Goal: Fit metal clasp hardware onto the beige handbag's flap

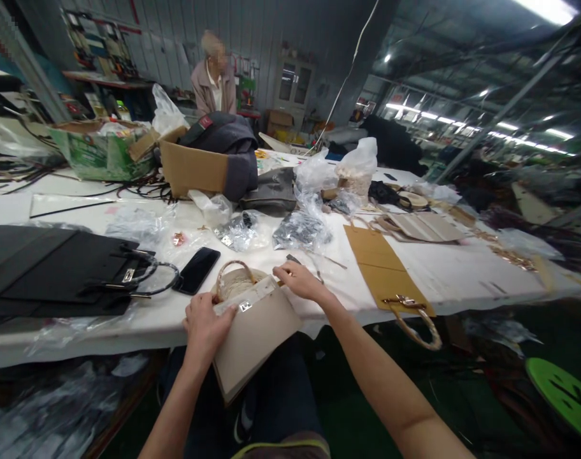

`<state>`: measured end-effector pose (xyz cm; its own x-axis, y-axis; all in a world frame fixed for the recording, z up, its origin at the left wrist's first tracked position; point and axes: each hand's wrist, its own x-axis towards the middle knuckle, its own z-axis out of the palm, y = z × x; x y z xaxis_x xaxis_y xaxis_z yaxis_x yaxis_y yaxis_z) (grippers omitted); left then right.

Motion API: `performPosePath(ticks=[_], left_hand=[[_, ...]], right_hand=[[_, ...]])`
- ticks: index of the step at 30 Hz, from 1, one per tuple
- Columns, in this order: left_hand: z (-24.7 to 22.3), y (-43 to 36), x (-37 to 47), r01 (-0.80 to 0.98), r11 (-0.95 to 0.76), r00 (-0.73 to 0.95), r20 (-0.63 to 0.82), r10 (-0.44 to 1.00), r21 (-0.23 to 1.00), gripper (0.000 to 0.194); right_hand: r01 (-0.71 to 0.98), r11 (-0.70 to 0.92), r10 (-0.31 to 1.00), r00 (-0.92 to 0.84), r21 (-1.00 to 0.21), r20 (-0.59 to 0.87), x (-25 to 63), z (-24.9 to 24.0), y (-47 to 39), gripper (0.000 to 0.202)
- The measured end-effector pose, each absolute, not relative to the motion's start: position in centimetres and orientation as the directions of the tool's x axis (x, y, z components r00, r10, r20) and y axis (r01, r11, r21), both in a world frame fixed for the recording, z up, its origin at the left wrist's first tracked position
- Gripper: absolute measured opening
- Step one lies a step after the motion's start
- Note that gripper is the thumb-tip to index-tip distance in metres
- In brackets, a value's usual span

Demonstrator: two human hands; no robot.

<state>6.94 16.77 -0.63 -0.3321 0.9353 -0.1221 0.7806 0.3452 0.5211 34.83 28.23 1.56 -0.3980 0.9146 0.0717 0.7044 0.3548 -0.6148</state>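
Note:
A beige handbag (257, 338) leans from the table edge over my lap, with a small shiny metal clasp plate near its top edge. Its round wrapped handle (230, 271) stands up behind the top. My left hand (207, 325) grips the bag's upper left corner, thumb across the front. At the upper right corner, my right hand (297, 280) is closed, fingertips pinched together; what they hold is too small to make out. Just beyond that hand lies a small dark object (293, 259). A black phone (197, 270) rests left of the bag.
Black bag pieces with handles (56, 271) lie at left, a mustard bag panel (383, 261) at right. Behind are plastic-wrapped parts (302, 231), a cardboard box (192, 169) and a green carton (102, 153). Another person (214, 80) stands beyond the table. A green stool (562, 398) is lower right.

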Motion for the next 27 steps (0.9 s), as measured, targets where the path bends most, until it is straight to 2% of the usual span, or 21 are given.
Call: performPosePath(ticks=[2,6,12,17,19,22,27], left_hand=[[-0.9,17.0,6.7,0.768,0.346,-0.337,-0.119,0.934,0.538,0.052],[-2.0,17.2,5.8,0.727,0.307,-0.325,-0.085,0.942,0.614,0.055],[-2.9,16.9,5.3,0.662,0.231,-0.321,-0.008,0.947,0.713,0.064],[-3.0,16.8,4.9,0.583,0.168,-0.302,0.02,0.953,0.795,0.067],[-2.8,17.2,4.6,0.546,0.146,-0.272,0.01,0.962,0.825,0.066],[-2.2,18.3,4.1,0.531,0.123,-0.224,-0.001,0.975,0.838,0.061],[-2.2,19.3,3.7,0.586,0.12,-0.198,-0.002,0.98,0.801,0.059]], right_hand=[[0.62,0.379,0.84,-0.542,-0.687,-0.025,34.7,1.6,27.5,0.044],[0.467,0.348,0.758,-0.651,-0.813,-0.05,35.2,2.0,28.0,0.034],[0.395,0.298,0.691,-0.717,-0.869,-0.089,35.6,2.5,29.2,0.039],[0.192,0.03,0.678,-0.725,-0.981,-0.121,35.4,2.1,28.7,0.052],[0.145,-0.062,0.684,-0.714,-0.987,-0.148,35.2,1.7,28.5,0.057],[0.2,-0.162,0.747,-0.615,-0.966,-0.253,34.4,1.0,28.6,0.056],[0.273,-0.223,0.841,-0.432,-0.936,-0.326,33.1,0.5,28.5,0.049]])
